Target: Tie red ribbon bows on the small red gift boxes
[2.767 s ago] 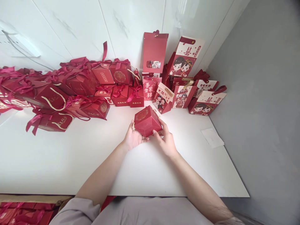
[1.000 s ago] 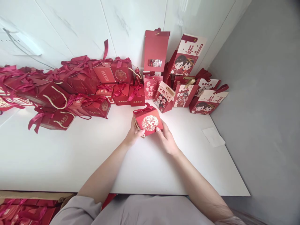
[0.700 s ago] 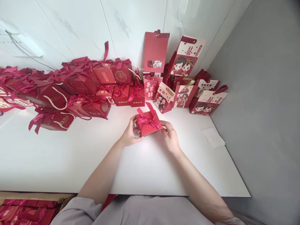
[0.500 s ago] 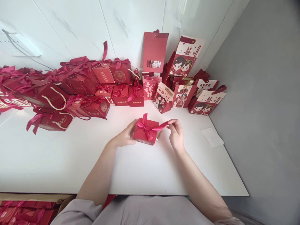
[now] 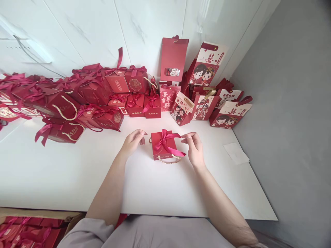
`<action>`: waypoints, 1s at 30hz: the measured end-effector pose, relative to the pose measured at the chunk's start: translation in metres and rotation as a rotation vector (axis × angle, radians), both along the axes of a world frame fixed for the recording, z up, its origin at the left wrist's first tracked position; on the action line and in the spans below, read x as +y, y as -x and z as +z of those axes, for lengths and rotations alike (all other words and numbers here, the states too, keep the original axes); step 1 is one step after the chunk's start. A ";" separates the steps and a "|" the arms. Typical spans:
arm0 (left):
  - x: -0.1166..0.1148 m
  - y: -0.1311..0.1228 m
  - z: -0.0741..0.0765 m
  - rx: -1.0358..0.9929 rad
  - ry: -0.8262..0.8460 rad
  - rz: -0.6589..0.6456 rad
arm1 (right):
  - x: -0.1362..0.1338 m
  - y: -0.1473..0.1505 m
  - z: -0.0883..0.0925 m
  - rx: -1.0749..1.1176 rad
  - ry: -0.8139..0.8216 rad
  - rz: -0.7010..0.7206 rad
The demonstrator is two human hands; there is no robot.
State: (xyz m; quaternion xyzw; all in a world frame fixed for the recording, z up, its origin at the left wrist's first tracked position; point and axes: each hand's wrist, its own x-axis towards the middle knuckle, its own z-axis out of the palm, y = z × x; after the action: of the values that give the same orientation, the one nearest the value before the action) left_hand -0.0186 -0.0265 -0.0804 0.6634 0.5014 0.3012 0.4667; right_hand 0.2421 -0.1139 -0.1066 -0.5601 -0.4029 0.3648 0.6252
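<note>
A small red gift box with a dark pink ribbon bow and a rope handle stands upright on the white table. My left hand hovers just left of the box, fingers loosely curled and apart, holding nothing. On the other side my right hand is held close to the ribbon's end, thumb and forefinger near each other with nothing between them. Neither hand touches the box.
Many red gift boxes with ribbons are piled along the back left by the wall. Red and cream gift bags stand at the back right. A white paper slip lies near the table's right edge. More red boxes sit below the front edge.
I turned the box in both hands from bottom-up to bow-up and set it on the table. My right hand let go of the ribbon end; both hands drew away.
</note>
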 end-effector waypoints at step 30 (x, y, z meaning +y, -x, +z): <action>-0.052 -0.088 0.052 0.742 -0.241 -0.274 | -0.003 -0.001 -0.013 0.279 -0.005 0.242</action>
State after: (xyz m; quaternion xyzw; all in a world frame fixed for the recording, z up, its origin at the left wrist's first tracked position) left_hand 0.0695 -0.0788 -0.0285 0.8375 0.5037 0.0333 0.2091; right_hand 0.2433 -0.1166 -0.1198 -0.4502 -0.3777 0.5104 0.6279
